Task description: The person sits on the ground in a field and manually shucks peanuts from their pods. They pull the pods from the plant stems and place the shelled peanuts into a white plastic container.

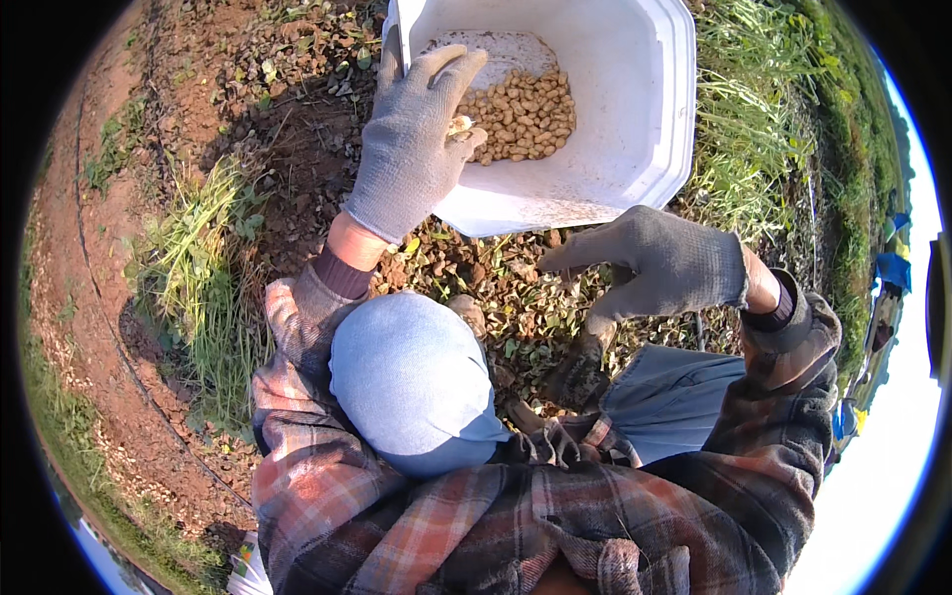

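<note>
My left hand [413, 137], in a grey knit glove, is at the left rim of a white plastic tub [621, 97]. Its fingers reach over the inside, and a pale peanut [460, 125] shows between thumb and palm. Unshelled peanuts [524, 115] lie heaped on the tub's dirt-marked bottom; my left hand hides part of the heap. Below the tub's near right corner is my right hand [654, 260], also gloved. Its thumb and forefinger are spread, with nothing visible between them, above leaf-littered soil [520, 286].
Pulled green plants [212, 297] lie in a pile on the left, near a thin black hose [111, 320] on reddish soil. Cut greenery [751, 126] lies right of the tub. My denim-covered knee [413, 379] rises close below my left forearm.
</note>
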The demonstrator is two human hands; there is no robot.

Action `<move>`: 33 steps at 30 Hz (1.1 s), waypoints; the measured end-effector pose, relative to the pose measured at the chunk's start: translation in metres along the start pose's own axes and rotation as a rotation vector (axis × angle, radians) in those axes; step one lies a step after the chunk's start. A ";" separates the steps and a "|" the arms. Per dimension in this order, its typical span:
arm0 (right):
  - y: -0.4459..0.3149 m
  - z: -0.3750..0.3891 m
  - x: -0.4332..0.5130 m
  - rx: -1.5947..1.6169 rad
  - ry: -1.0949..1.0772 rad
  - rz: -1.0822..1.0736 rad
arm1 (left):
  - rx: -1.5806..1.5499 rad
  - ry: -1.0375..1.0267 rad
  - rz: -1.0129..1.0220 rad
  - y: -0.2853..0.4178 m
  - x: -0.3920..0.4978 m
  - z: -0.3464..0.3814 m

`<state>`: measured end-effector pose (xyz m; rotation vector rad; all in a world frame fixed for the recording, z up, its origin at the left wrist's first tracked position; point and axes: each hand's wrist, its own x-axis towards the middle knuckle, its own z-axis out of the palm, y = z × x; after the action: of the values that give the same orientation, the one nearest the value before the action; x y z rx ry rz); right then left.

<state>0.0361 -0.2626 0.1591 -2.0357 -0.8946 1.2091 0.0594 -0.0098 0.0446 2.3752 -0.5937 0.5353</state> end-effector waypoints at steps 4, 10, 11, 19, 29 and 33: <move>0.043 -0.011 0.038 0.029 0.321 0.384 | 0.001 0.044 0.038 0.001 -0.006 0.007; 0.197 -0.010 0.201 -0.708 0.040 0.537 | -0.046 0.057 0.045 0.005 -0.016 0.001; 0.220 -0.001 0.214 -0.677 0.040 0.582 | -0.072 0.074 0.035 0.006 -0.016 0.001; 0.284 0.032 0.228 -0.673 0.368 0.480 | -0.174 0.072 0.031 0.004 -0.019 0.001; 0.085 -0.048 0.142 -0.187 0.450 -0.156 | 0.042 0.039 -0.043 0.010 -0.012 0.003; 0.045 -0.030 0.101 0.034 0.489 -0.392 | 0.157 -0.011 -0.006 0.010 -0.013 -0.001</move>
<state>0.1097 -0.2141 0.0864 -1.8864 -0.9532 0.4819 0.0434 -0.0125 0.0431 2.5285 -0.5672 0.5854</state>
